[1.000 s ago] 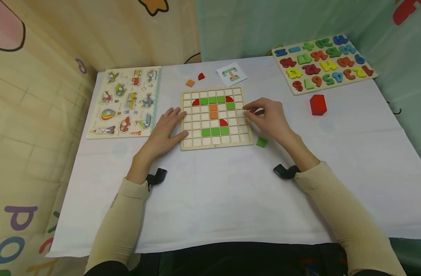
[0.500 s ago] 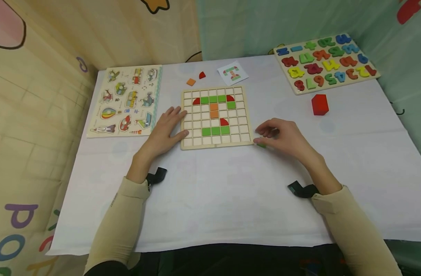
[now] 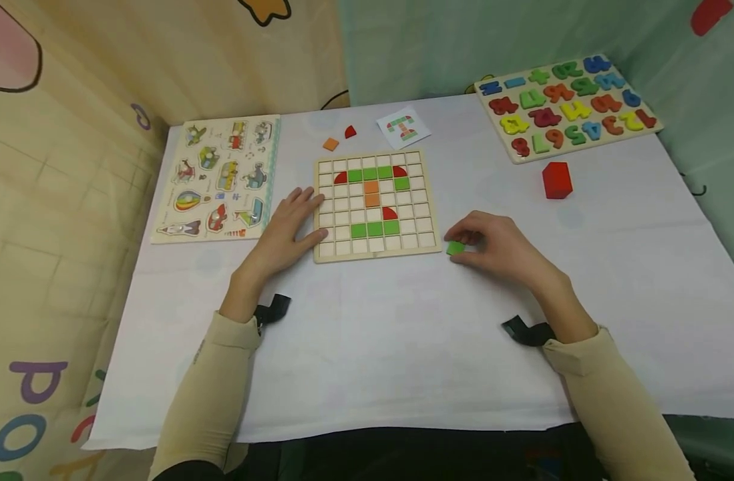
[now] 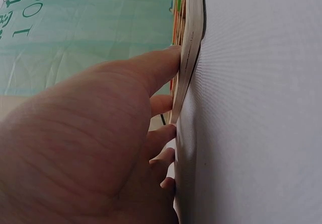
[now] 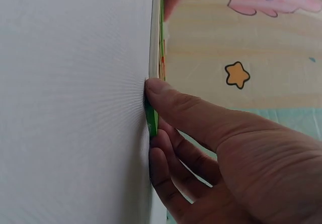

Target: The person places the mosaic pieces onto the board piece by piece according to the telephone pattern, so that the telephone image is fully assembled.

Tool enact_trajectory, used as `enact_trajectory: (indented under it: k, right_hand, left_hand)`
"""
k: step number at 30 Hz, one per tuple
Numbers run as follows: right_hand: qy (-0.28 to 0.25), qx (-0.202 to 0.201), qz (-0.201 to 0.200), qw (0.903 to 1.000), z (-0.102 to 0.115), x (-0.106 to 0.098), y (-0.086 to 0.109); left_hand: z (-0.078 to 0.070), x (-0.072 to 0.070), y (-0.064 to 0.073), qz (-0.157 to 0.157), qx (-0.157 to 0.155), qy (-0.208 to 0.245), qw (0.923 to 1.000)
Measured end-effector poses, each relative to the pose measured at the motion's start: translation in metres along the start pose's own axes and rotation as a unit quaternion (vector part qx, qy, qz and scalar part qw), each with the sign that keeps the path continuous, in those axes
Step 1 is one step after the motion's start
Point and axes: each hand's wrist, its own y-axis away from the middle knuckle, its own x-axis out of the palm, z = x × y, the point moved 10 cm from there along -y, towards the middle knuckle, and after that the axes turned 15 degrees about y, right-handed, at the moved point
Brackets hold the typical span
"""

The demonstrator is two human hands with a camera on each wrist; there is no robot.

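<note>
A wooden grid board (image 3: 375, 256) lies in the middle of the table, with green, orange and red tiles in some of its cells. My left hand (image 3: 287, 227) rests at its left edge, fingers spread, the thumb and fingertips touching the frame. Just off the board's lower right corner, my right hand (image 3: 493, 244) pinches a green square tile (image 3: 455, 248) between thumb and fingers, low at the tabletop. The right wrist view shows this green tile (image 5: 152, 121) edge-on between the thumb and the curled fingers. Whether it is lifted off the cloth I cannot tell.
Behind the board lie an orange tile (image 3: 330, 144), a red quarter-round tile (image 3: 350, 132) and a pattern card (image 3: 403, 127). A vehicle puzzle (image 3: 216, 180) is at left. A number puzzle (image 3: 568, 107) and a red block (image 3: 557, 180) are at right.
My right hand has moved from the board's right edge down and right to the loose green tile, and its thumb and fingers have come around it. The left hand stays in place.
</note>
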Motion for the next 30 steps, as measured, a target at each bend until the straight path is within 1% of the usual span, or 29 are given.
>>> enact_trajectory:
  k: [6,11,13,17,21,23,25,28,30]
  right_hand:
    - [-0.015,0.006,0.003,0.9999,-0.002,0.0,0.001]
    - [-0.027,-0.018,-0.008,0.9994,0.002,-0.002,-0.001]
    - [-0.03,-0.028,-0.007,0.9992,0.004,-0.002,-0.001]
    - [-0.032,-0.026,0.02,0.999,0.007,0.0,-0.003]
    - [-0.035,-0.005,0.052,0.998,0.009,0.0,-0.006]
    - [-0.032,-0.004,0.05,0.9983,0.01,-0.004,-0.011]
    - [-0.029,-0.011,0.041,0.9987,0.013,-0.01,-0.017]
    - [-0.024,-0.033,0.027,0.9988,0.02,-0.016,-0.033]
    - [-0.03,-0.042,0.024,0.9984,0.027,-0.016,-0.046]
  left_hand:
    - [-0.002,0.0,-0.001,0.003,0.0,0.0,1.0]
    - [-0.002,-0.001,-0.001,0.003,-0.005,0.0,1.0]
    - [-0.001,-0.001,0.0,0.004,-0.009,0.0,1.0]
    - [0.001,-0.002,0.001,0.003,-0.008,0.004,1.0]
    - [0.003,-0.002,0.001,0.001,-0.008,0.007,0.9999]
    - [0.003,-0.001,0.001,-0.001,-0.007,0.008,0.9999]
    - [0.001,-0.001,0.001,-0.003,-0.003,0.012,0.9999]
    - [-0.002,-0.001,0.001,-0.004,0.002,0.012,0.9999]
    - [-0.003,-0.001,0.001,-0.001,0.0,0.011,0.9999]
